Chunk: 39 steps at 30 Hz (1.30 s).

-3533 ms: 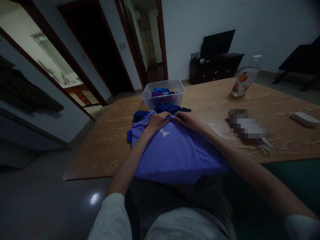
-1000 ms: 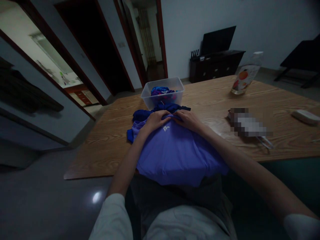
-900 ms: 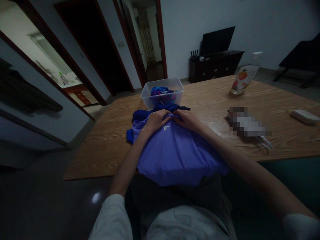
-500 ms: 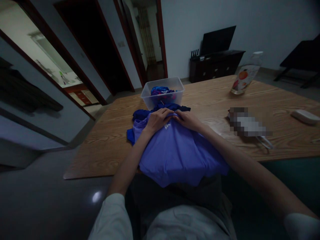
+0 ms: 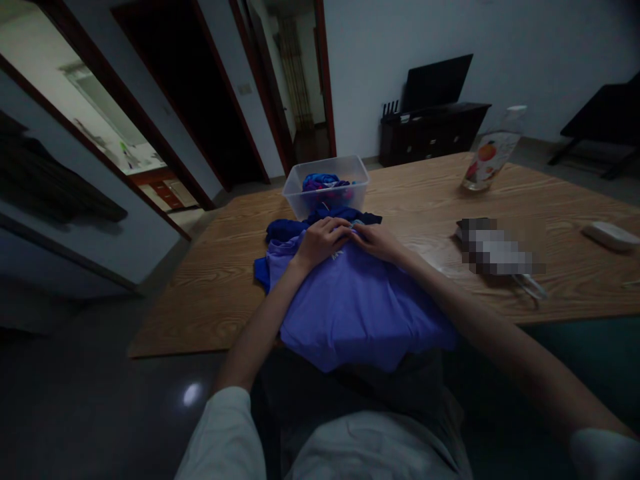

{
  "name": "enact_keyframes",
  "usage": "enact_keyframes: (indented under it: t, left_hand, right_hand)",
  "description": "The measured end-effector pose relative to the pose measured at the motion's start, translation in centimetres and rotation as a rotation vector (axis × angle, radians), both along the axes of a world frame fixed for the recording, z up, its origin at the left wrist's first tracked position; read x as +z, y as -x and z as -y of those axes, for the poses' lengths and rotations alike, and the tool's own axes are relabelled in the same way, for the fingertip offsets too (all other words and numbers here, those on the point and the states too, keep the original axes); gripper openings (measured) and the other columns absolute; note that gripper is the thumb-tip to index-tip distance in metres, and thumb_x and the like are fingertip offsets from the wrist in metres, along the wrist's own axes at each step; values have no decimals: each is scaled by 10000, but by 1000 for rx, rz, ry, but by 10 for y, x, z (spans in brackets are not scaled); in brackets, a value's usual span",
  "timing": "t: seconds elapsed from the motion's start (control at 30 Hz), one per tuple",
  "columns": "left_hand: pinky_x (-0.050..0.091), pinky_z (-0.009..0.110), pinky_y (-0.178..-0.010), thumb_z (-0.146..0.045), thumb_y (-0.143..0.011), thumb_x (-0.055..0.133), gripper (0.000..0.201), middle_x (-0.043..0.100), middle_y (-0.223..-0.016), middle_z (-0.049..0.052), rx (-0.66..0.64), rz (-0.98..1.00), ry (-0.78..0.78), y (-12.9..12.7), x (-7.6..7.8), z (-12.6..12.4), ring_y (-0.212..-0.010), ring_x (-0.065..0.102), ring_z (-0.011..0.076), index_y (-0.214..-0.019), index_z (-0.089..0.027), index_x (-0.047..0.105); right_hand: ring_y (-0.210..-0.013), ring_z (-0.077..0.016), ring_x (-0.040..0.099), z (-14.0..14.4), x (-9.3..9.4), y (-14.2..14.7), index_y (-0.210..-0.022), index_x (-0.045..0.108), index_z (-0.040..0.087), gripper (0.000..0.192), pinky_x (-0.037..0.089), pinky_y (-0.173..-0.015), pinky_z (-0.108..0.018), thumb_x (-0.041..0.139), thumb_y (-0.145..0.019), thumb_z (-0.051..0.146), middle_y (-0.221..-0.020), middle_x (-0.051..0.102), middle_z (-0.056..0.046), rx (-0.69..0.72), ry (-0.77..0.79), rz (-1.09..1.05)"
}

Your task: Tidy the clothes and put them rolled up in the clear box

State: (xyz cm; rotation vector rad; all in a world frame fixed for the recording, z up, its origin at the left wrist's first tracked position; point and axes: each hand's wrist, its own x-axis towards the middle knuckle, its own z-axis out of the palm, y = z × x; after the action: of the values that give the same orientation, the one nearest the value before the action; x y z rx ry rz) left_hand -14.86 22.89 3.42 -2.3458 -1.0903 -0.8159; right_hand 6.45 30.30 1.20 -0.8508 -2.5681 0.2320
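1. Left hand (image 5: pixel 320 243) curled down on the far edge of the purple garment (image 5: pixel 355 310), fingers bunching the cloth.
2. Right hand (image 5: pixel 376 241) just beside it, fingertips pinching the same edge; 2 hands almost touching.
3. Purple garment spread over the near edge of the wooden table (image 5: pixel 525 200), hanging toward the lap.
4. Dark blue cloth (image 5: pixel 290 229) just behind the hands.
5. Clear plastic bin (image 5: pixel 326 183) beyond, holding coloured clothes.
6. Bottle (image 5: pixel 487 160) well apart, far right.
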Motion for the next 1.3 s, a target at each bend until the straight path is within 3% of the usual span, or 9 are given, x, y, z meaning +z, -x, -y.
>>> enact_keyframes:
  t: [1.07, 1.3]
  left_hand:
    - [532, 360, -862, -391, -1052, 568, 234, 746, -1097, 56, 46, -55, -64, -1, -3, -1, -975, 658, 207, -1010, -192, 684]
    - [527, 384, -879, -400, -1059, 552, 247, 738, -1105, 76, 51, -41, -19, 0, -5, -2, -1001, 659, 221, -1023, -198, 689]
  right_hand:
    - [-862, -261, 669, -3, -4, 0, -1107, 674, 171, 409, 384, -721, -309, 381, -1117, 457, -992, 740, -131, -12, -14, 28]
    - [-891, -266, 674, 1, 0, 0, -1121, 673, 173, 403, 395, -740, -306, 382, -1122, 452, -1009, 743, -130, -17, -14, 44]
